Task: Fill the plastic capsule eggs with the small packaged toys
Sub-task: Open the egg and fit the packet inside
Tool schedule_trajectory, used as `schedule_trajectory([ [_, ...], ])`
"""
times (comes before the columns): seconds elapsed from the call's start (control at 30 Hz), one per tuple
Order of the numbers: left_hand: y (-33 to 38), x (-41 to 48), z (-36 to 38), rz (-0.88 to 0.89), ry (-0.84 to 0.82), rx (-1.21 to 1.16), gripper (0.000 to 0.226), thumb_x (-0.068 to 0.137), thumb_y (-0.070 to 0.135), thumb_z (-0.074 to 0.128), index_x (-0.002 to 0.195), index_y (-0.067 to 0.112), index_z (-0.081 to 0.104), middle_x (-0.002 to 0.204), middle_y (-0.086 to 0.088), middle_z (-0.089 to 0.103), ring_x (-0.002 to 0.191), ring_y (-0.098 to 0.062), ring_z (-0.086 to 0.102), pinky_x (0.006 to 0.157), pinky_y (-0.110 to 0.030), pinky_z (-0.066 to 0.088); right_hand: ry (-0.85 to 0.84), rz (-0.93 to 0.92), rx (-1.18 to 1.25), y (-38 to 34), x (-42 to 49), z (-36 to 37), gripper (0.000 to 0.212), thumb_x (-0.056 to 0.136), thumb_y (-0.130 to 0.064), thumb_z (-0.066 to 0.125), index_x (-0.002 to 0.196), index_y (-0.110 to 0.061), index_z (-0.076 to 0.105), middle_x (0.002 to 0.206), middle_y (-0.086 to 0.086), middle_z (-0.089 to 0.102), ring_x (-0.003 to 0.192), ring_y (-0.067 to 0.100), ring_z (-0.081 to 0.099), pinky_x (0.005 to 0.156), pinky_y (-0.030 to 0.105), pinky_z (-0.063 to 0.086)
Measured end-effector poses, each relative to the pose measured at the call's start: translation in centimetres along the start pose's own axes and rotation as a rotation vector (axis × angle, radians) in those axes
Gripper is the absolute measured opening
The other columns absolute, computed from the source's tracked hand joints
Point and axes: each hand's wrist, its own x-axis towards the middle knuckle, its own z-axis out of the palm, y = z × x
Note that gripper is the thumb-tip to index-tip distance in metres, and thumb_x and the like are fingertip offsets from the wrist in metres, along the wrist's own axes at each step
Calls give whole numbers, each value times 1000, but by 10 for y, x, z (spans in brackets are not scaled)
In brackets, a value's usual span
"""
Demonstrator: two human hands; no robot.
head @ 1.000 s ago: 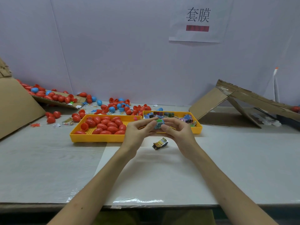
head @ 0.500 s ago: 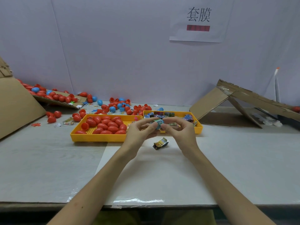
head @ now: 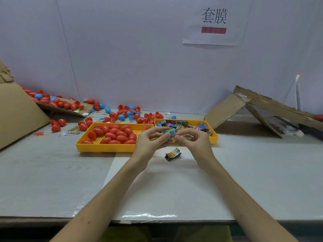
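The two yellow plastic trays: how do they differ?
The left yellow plastic tray holds red plastic capsule eggs; the right yellow plastic tray holds small colourful packaged toys. The left tray looks wider than the right tray. Both are shallow, rectangular, side by side.

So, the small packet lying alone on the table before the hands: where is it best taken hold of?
Probably from above, pinching the packet across its narrow width near the middle. It lies low on the table, slanting from near-left to far-right, with free space along both long edges.
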Motion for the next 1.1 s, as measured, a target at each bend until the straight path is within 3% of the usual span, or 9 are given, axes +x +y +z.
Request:
schedule_trajectory([
  [0.17, -1, 1, 1, -24, 8, 55, 32, 78, 33, 75, 108, 21, 73, 93, -4, 78, 90, -22, 76, 74, -27, 61, -50, 9, -81, -1, -1, 2, 11, 91, -6, 71, 87, -16, 71, 81, -10, 72, 72, 11, 72, 62, 21, 54],
  [0.3, -3, 2, 0, -30, 0, 116, 25, 86, 29, 74, 109, 20, 71, 94, -2, 78, 90, -17, 76, 73, -26, 60, -95, 22, -123, 0, -2, 3, 12, 97, -5, 63, 90, -15, 66, 87, -5, 67, 79, 11, 71, 62, 24, 53],
  [0.4, -3, 2, 0, -20, -13, 132, 28, 83, 32, 76, 108, 19, 72, 102, -2, 75, 92, -15, 75, 74, -26, 60, -123, 36, -115, -1, -2, 4, 16, 100, -2, 56, 90, -14, 61, 94, 2, 64, 86, 14, 70, 65, 27, 56],
  [0.63, -4, 3, -1, 5, -36, 134, 27, 81, 27, 77, 107, 20, 73, 98, 7, 78, 97, -15, 74, 79, -24, 59, -152, 64, -90, -1, -3, 4, 16, 103, 0, 48, 96, -11, 57, 100, 9, 63, 87, 16, 70, 78, 36, 60],
  [0.9, -3, 2, 0, 8, -54, 132, 20, 88, 17, 73, 106, 25, 72, 101, 7, 78, 99, -14, 74, 85, -26, 60, -149, 75, -32, 0, -3, 4, 15, 104, 0, 46, 96, -6, 58, 105, 14, 66, 89, 23, 74, 77, 28, 60],
  [1.1, -2, 2, 0, -2, -67, 130, 21, 89, 15, 72, 107, 26, 72, 105, 5, 77, 101, -16, 74, 85, -28, 60, -155, 85, -8, 1, -2, 3, 16, 104, 0, 46, 94, -5, 58, 104, 14, 67, 94, 26, 73, 80, 31, 61],
])
